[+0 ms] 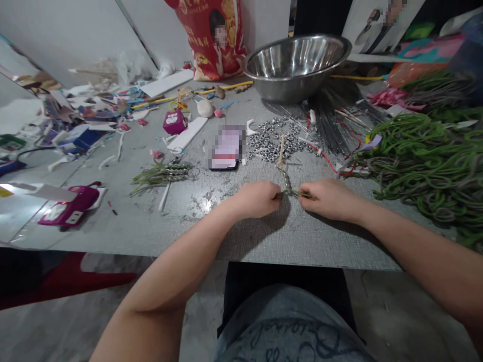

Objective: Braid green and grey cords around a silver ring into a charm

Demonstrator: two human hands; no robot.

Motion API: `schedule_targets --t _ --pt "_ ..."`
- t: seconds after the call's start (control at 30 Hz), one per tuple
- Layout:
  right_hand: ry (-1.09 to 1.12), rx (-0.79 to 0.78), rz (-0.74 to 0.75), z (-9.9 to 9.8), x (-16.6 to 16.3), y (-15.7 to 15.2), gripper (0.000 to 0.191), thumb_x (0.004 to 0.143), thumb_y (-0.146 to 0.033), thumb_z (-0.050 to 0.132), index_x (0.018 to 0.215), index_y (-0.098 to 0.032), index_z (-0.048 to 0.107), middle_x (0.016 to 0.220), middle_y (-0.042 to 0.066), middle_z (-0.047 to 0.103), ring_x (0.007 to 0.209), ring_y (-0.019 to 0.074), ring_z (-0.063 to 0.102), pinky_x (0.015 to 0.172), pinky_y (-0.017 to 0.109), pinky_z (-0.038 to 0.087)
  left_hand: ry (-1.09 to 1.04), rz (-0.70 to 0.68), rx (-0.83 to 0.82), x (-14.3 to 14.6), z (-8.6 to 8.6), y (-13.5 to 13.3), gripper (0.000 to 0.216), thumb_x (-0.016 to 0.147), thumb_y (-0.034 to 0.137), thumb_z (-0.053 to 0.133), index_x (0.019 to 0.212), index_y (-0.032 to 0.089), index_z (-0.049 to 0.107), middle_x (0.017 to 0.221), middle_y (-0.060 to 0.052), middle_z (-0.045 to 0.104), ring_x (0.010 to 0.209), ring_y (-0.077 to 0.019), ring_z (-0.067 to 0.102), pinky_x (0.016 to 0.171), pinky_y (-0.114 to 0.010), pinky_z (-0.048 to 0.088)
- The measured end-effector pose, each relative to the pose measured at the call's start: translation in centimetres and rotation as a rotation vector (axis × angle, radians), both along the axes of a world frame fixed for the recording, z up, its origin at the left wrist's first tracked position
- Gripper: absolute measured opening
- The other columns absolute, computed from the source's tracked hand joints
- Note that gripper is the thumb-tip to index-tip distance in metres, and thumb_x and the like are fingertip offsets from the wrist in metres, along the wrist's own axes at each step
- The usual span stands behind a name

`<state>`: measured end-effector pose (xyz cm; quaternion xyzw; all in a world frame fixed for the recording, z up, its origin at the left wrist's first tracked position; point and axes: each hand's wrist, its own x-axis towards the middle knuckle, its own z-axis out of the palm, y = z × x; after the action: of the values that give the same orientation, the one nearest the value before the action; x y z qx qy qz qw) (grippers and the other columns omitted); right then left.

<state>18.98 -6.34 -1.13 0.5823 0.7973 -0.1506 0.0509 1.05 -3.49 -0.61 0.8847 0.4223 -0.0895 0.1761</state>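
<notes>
My left hand [260,198] is closed on one side of a green cord at the near end of a beaded strand. Opposite it, my right hand [320,198] pinches the other side of the green cord [296,192]. Between the hands, the strand of silver beads [287,179] runs away from me to an upright wooden stick [282,149] standing on the table. Just beyond lies a spread of loose silver beads [266,138]. The fingertips of both hands are partly hidden, and the knot or crossing between them is too small to make out.
A phone [226,148] lies left of the beads. A steel bowl [298,70] stands behind them. A big heap of green and grey cords [422,166] fills the right side. Finished-looking beaded cords [166,173] lie at left, near a purple tape dispenser [70,206].
</notes>
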Motion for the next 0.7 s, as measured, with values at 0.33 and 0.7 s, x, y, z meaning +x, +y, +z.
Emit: schedule_targets --t 0.33,0.7 --pt "0.030 -0.096 0.083 0.6 0.1 0.4 0.013 0.076 -0.025 0.045 0.065 -0.020 0.053 0.057 -0.001 0.053 0.052 0.0113 0.039 0.051 0.026 0.020 0.000 -0.114 -0.103 -0.1 0.9 0.2 0.016 0.072 0.021 0.044 0.069 0.017 0.059 0.061 -0.002 0.055 0.052 -0.0120 0.042 0.050 -0.025 0.024" --pt "0.219 -0.258 0.178 0.7 1.9 1.0 0.041 0.084 -0.051 0.038 0.060 -0.020 0.051 0.054 -0.001 0.048 0.053 0.0119 0.043 0.051 0.025 0.025 0.002 -0.107 -0.230 -0.9 1.5 0.0 0.046 0.085 0.050 0.036 0.069 0.016 0.062 0.060 -0.003 0.059 0.050 -0.0108 0.046 0.049 -0.024 0.027"
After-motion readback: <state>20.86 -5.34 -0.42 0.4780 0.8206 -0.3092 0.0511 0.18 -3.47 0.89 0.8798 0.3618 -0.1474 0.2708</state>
